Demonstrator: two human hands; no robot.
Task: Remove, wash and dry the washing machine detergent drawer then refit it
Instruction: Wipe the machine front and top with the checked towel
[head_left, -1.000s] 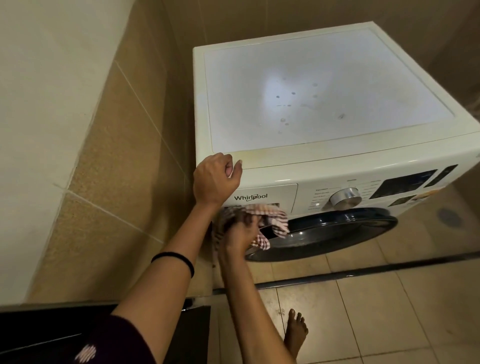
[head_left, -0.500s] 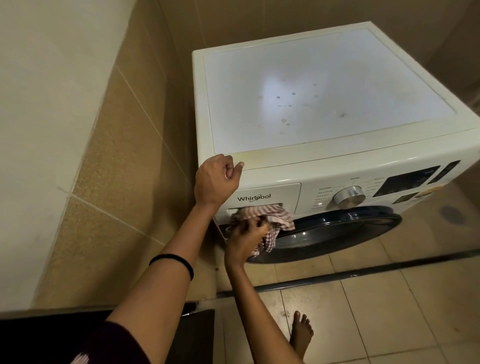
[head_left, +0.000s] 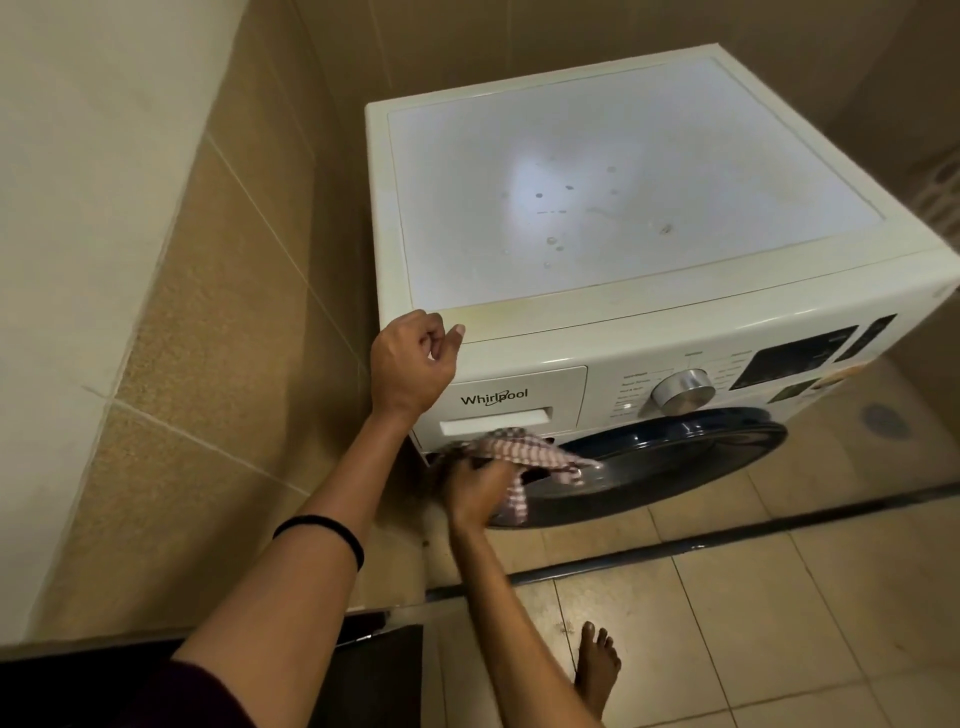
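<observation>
Item: detergent drawer (head_left: 519, 400), seated flush at the top-left corner of the washing machine (head_left: 649, 306) front.
Left hand (head_left: 410, 364): my fingers curl into a loose fist holding nothing, leaning on the machine's front-left top corner, likely to steady me.
Right hand (head_left: 475, 491): my fingers bunch the checked cloth (head_left: 524, 449) just under the drawer's lower edge, probably wiping.
The drawer lies between both hands.

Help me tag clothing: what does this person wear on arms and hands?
The left hand and right hand are ungloved. A thin black band circles the left forearm, and a dark maroon sleeve shows higher up. The right forearm is uncovered.
</observation>
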